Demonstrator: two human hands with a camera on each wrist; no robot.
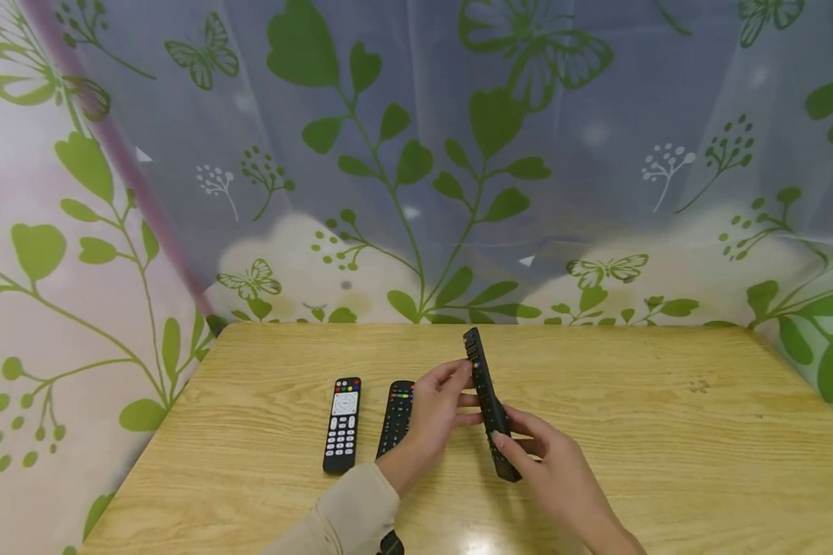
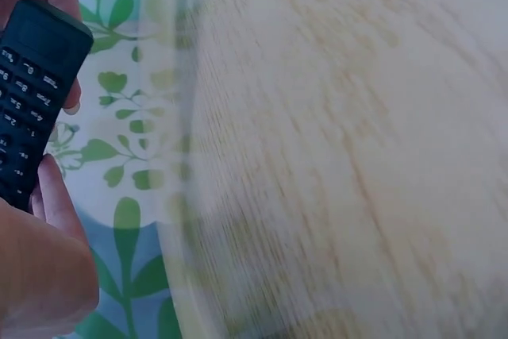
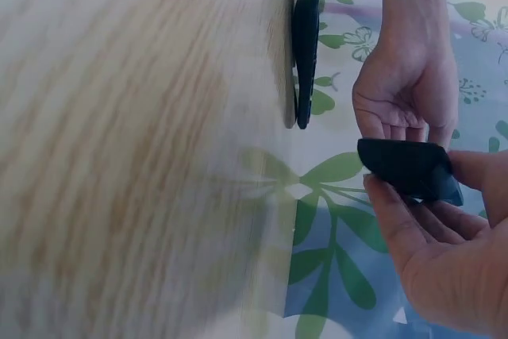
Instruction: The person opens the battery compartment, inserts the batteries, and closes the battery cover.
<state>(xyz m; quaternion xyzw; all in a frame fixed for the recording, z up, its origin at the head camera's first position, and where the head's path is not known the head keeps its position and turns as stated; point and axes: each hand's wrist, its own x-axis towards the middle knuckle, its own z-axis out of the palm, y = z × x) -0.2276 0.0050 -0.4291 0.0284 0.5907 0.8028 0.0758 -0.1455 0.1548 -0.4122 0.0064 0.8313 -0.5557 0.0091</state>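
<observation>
A black remote control point(image 1: 489, 405) is held up above the table, tilted, its button face turned to the left in the head view. My left hand point(image 1: 436, 408) grips it near the upper part, and my right hand point(image 1: 551, 462) pinches its lower end between thumb and fingers. In the left wrist view the remote's keypad point(image 2: 28, 101) shows at the left edge. The right wrist view shows the remote's end point(image 3: 409, 168) between the right hand's fingers, with the left hand point(image 3: 406, 93) beyond it.
A black remote with white buttons point(image 1: 342, 424) lies on the wooden table point(image 1: 666, 432) at the left. Beside it is another black remote point(image 1: 396, 416), partly hidden behind the left hand. A patterned cloth point(image 1: 416, 193) hangs along the table's back edge.
</observation>
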